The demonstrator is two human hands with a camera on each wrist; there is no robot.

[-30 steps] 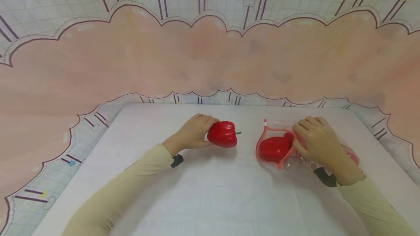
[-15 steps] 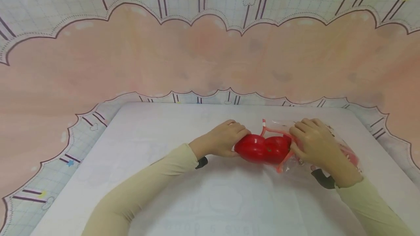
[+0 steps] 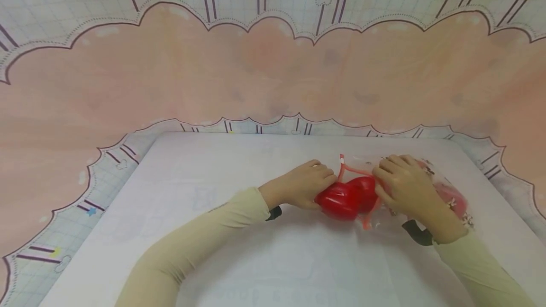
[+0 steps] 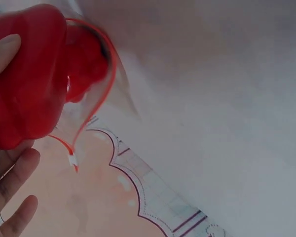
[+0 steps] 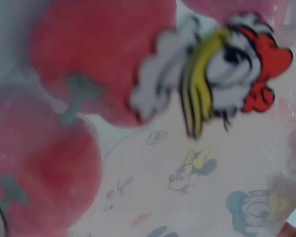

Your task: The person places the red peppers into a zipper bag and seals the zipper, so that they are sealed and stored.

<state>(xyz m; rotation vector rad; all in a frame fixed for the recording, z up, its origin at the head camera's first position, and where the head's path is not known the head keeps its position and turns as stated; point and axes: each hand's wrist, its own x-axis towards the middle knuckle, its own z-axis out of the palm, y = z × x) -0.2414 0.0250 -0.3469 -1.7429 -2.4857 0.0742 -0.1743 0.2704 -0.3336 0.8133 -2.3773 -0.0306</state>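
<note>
My left hand [image 3: 300, 185] grips a red bell pepper [image 3: 339, 203] at the mouth of a clear plastic bag with an orange-red rim [image 3: 354, 170]. The left wrist view has this pepper [image 4: 27, 74] large in front, thumb on its side; another red pepper [image 4: 84, 64] shows inside the rim. From above, that inner pepper [image 3: 364, 193] is partly covered by the held one. My right hand [image 3: 403, 186] pinches the bag's edge at the opening, its fingertips partly hidden. Through the printed plastic, the right wrist view shows two red peppers, an upper pepper [image 5: 101, 49] and a lower pepper [image 5: 44, 163], with green stems.
Under the bag lies a white tabletop [image 3: 239, 259]. Behind it hangs a peach-coloured patterned cloth [image 3: 256, 79]. A reddish shape [image 3: 452, 200] shows through the bag's far right end. Cartoon prints [image 5: 192, 170] cover the plastic.
My left hand has carried the pepper rightward from beside the bag into its mouth, against the inner pepper. My right hand keeps its hold on the bag, shifting slightly left.
</note>
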